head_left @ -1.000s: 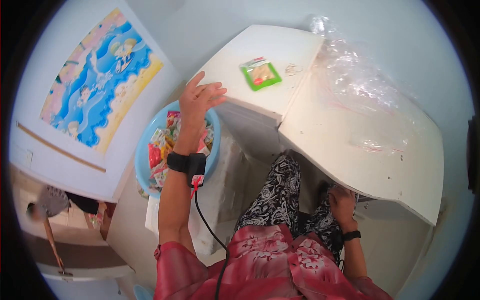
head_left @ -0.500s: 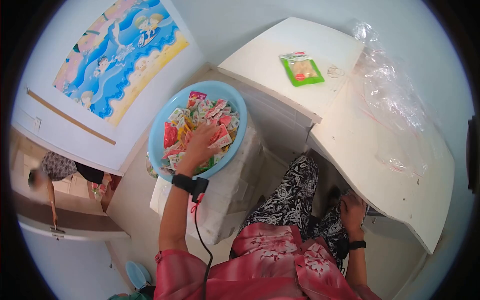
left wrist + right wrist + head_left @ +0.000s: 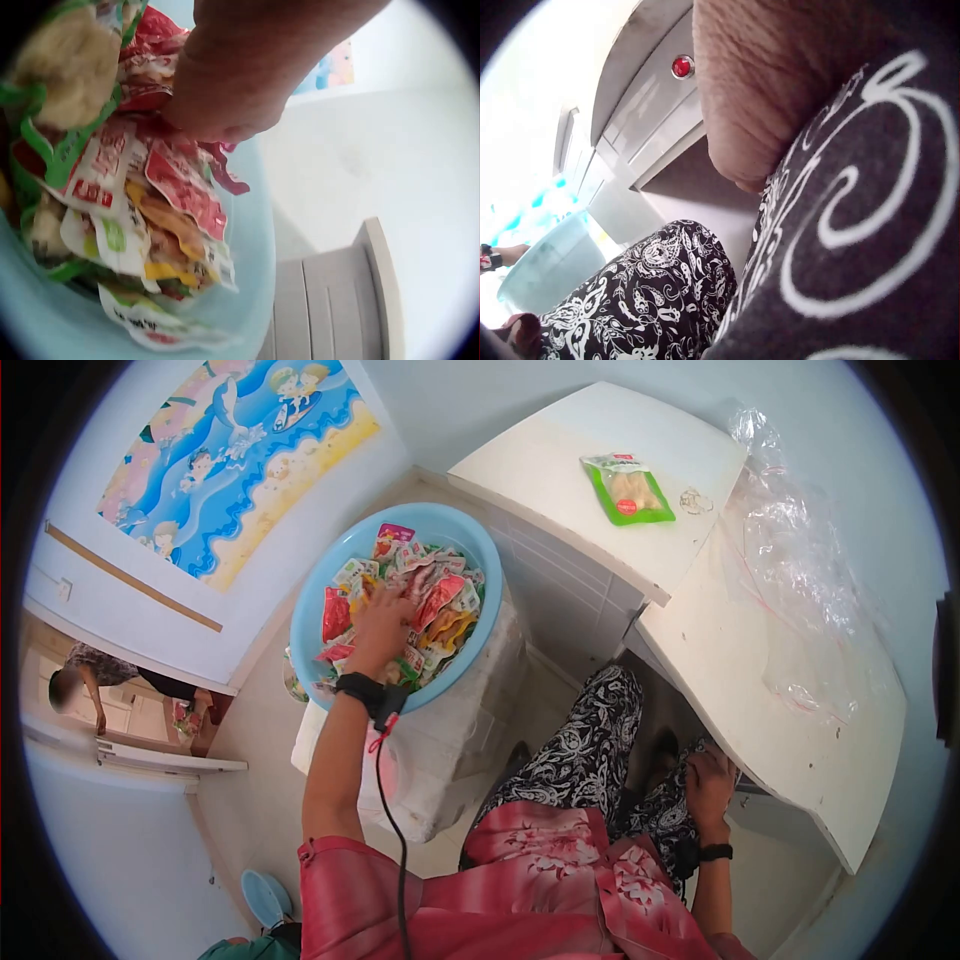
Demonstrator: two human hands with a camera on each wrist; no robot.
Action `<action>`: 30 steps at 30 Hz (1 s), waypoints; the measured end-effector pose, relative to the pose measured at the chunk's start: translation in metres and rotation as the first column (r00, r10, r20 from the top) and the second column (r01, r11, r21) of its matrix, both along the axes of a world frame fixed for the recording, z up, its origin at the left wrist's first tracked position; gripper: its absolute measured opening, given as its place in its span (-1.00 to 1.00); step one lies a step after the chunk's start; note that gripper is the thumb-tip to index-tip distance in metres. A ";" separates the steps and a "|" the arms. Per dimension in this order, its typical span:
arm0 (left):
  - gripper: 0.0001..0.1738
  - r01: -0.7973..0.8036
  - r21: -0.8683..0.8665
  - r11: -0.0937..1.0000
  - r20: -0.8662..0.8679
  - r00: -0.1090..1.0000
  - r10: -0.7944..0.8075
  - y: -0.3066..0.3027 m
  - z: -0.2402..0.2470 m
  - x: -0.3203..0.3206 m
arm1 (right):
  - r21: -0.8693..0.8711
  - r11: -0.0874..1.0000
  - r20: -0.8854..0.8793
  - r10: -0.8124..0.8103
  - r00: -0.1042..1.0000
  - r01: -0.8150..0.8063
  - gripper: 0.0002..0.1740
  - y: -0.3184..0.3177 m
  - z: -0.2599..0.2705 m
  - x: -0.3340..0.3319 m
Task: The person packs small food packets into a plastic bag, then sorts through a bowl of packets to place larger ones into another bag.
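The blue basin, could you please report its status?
Left hand in basin, on packets; grip unclear. Right hand on patterned trousers. No lid in the way.

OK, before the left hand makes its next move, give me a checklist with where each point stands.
1. Left hand over the packets inside the blue basin: ok.
2. Fingers pinching just one packet: cannot tell, the fingertips are hidden in the wrist view.
3. Right hand out of the basin: ok, it rests on the patterned trousers.
4. Wrist cable outside the basin: ok.
5. Clear plastic bags off the white counter: not ok.
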State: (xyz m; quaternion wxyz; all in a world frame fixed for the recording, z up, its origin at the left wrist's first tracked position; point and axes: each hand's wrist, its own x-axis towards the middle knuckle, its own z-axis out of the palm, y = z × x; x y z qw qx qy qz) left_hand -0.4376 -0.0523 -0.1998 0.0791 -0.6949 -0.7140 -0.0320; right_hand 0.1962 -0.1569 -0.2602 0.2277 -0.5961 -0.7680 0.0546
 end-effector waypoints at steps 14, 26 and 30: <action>-0.48 -0.175 0.196 0.965 0.168 0.975 0.143 -0.025 0.032 -0.047 | -0.033 0.999 0.057 0.032 0.998 -0.031 -0.85 0.005 0.005 0.000; -0.14 0.199 -0.112 0.974 0.095 0.977 -0.189 0.009 0.043 0.071 | -0.010 0.999 0.057 0.038 0.998 -0.037 -0.86 0.005 0.004 0.001; 0.04 0.054 -0.225 0.973 0.025 0.998 -0.050 0.020 0.034 0.093 | -0.022 0.999 0.056 0.030 0.998 -0.029 -0.86 0.003 0.006 0.002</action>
